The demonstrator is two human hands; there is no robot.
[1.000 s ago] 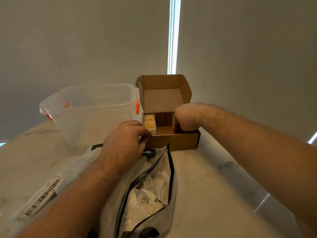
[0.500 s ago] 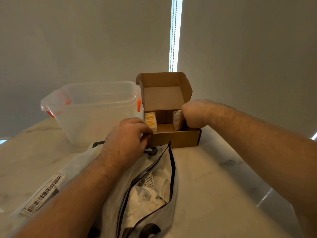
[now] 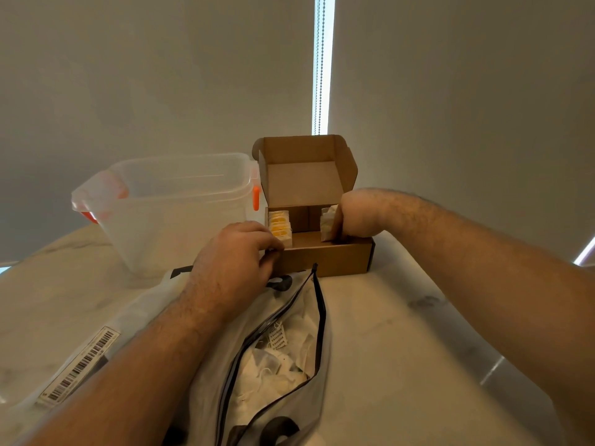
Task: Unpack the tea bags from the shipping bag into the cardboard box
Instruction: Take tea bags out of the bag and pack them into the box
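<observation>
Tea bags (image 3: 327, 221) upright, in box (image 3: 325, 259) — right hand (image 3: 360, 217) gripping

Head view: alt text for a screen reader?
The right hand reaches into the open cardboard box beside white tea bags, fingers hidden, while the left hand grips its front-left corner. Inside at left stand yellow tea bags; the open shipping bag lies in front, a clear tub further left.

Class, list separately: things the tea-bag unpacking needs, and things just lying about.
Needed: shipping bag, loose tea bags inside it, cardboard box, yellow tea bags and white tea bags in the box, left hand, right hand.
Lying about: clear plastic tub, blind chain.
</observation>
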